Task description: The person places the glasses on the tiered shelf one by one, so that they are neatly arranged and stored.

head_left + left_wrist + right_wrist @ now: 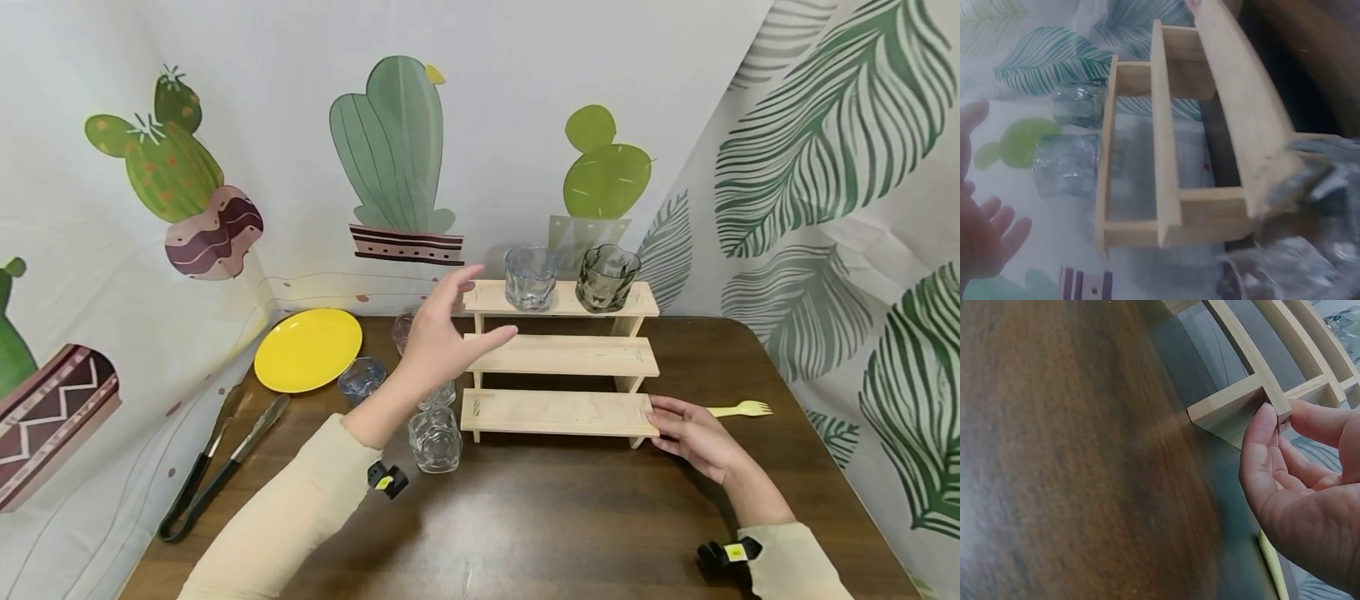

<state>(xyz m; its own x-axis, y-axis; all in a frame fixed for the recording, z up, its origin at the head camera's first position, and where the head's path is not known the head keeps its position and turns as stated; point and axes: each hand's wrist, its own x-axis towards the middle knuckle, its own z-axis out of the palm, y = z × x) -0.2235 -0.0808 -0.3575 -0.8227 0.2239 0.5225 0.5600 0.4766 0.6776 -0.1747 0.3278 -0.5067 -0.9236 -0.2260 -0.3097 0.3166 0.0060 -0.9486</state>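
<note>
A three-tier wooden shelf (558, 413) stands on the table. On its top tier are a clear glass (531, 280) and, to the right, a smoky grey-green glass (608, 279). My left hand (444, 337) hangs in the air by the shelf's left end, thumb and fingers spread apart, holding nothing. In the left wrist view, the fingers (999, 228) are well away from the glasses. At the other side, my right hand (693, 433) pinches the right end of the lowest tier; the right wrist view shows thumb and finger on its corner.
Left of the shelf stand a clear glass (435, 440), a bluish glass (362, 380) and others partly hidden behind my left arm. Farther left lie a yellow plate (307, 350) and black-handled tongs (225, 471). A yellow-green fork (742, 408) lies right of the shelf. Patterned cloth hangs behind.
</note>
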